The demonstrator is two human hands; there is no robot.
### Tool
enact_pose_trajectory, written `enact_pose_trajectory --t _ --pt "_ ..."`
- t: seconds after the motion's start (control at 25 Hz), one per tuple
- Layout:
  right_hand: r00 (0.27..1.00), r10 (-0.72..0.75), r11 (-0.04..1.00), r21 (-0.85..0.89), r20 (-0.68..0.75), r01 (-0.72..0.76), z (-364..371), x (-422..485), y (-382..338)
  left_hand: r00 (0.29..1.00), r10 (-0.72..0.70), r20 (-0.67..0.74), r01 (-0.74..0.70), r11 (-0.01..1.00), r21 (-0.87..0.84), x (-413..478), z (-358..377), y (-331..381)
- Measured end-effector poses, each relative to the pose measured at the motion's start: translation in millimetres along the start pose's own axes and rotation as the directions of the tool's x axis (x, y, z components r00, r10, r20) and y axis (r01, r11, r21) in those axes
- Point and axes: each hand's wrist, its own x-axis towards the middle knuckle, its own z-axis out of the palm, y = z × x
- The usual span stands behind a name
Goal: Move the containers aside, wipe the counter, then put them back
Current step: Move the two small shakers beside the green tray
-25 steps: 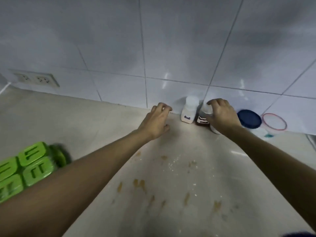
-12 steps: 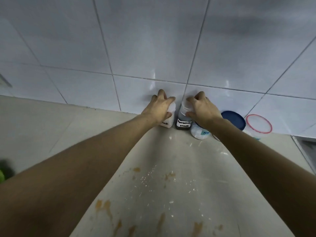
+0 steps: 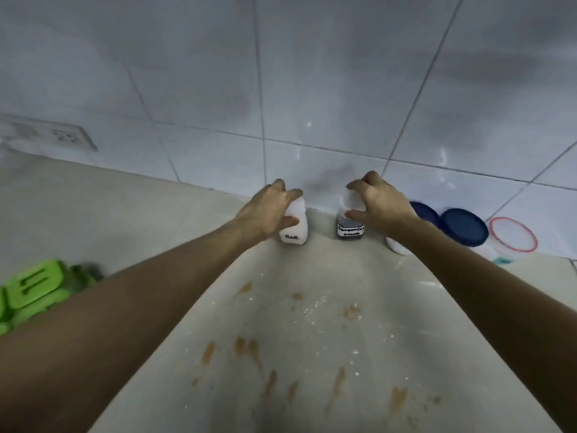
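Observation:
My left hand (image 3: 271,210) is closed around the top of a white bottle labelled Salt (image 3: 295,232) near the back wall. To its right, my right hand (image 3: 379,204) grips the white cap of a dark seasoning sauce bottle (image 3: 350,230). Both bottles stand upright on the pale counter (image 3: 312,323), a gap between them. A small white container (image 3: 398,246) sits partly hidden under my right wrist. Brown stains (image 3: 246,346) and white grains (image 3: 315,309) are spread over the counter in front.
Two blue-lidded tubs (image 3: 463,227) and a clear tub with a red rim (image 3: 513,234) stand along the wall at right. Green lidded boxes (image 3: 34,287) lie at the left edge. A wall socket (image 3: 67,137) is at far left.
The Salt bottle in my left hand has shifted left, opening a gap from the sauce bottle. The camera view has swung left, bringing the green boxes and socket back into view.

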Motion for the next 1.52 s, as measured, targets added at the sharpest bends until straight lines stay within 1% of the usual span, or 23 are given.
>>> enact_pose_trajectory --t 0.12,0.2,0.28,0.44,0.56,0.72,0.84,1.0,1.08,1.16,1.24,1.32,1.36,1.44,1.52 --pt "0.999 0.011 0.980 0.198 -0.036 -0.003 4 1 -61 0.985 -0.163 -0.048 0.159 0.984 -0.078 -59 -34 -59" --pt "0.999 -0.013 0.960 0.280 -0.039 0.023 11 11 -110 0.965 -0.248 -0.081 0.242 0.967 -0.076 -93 -49 -103" --pt "0.997 -0.073 0.943 0.323 -0.029 0.079 20 25 -162 0.947 -0.312 -0.079 0.309 0.950 -0.053 -120 -57 -143" --pt "0.980 -0.200 0.914 0.357 -0.015 0.192 39 48 -251 0.892 -0.444 -0.083 0.441 0.896 -0.053 -160 -58 -202" --pt "0.966 -0.260 0.898 0.372 0.012 0.236 51 57 -297 0.860 -0.496 -0.122 0.492 0.868 -0.066 -179 -56 -232" --pt "0.948 -0.313 0.899 0.340 0.059 0.276 69 64 -332 0.847 -0.515 -0.130 0.512 0.857 -0.063 -191 -50 -248" --pt "0.934 -0.356 0.889 0.319 0.031 0.328 81 64 -350 0.836 -0.535 -0.122 0.524 0.845 -0.109 -196 -47 -257" --pt "0.921 -0.391 0.878 0.302 0.003 0.372 84 66 -355 0.871 -0.473 -0.129 0.470 0.881 -0.055 -191 -46 -255" --pt "0.919 -0.392 0.881 0.298 0.024 0.368 82 65 -351 0.876 -0.466 -0.122 0.468 0.884 -0.015 -191 -48 -254" --pt "0.912 -0.406 0.877 0.301 0.053 0.373 79 60 -344 0.873 -0.473 -0.117 0.482 0.873 0.076 -193 -46 -251" --pt "0.909 -0.412 0.880 0.290 0.067 0.377 75 50 -330 0.874 -0.454 -0.173 0.482 0.855 0.191 -194 -43 -245" --pt "0.916 -0.396 0.887 0.287 0.068 0.362 74 35 -305 0.893 -0.358 -0.272 0.424 0.872 0.246 -188 -45 -233" --pt "0.928 -0.367 0.894 0.302 0.067 0.332 74 27 -288 0.905 -0.293 -0.310 0.379 0.885 0.271 -184 -45 -223" --pt "0.973 -0.219 0.898 0.404 0.066 0.175 76 2 -236 0.925 -0.163 -0.343 0.276 0.908 0.316 -171 -34 -186" --pt "0.997 -0.046 0.873 0.488 0.056 0.013 79 -34 -172 0.943 -0.120 -0.311 0.210 0.938 0.274 -167 2 -135"
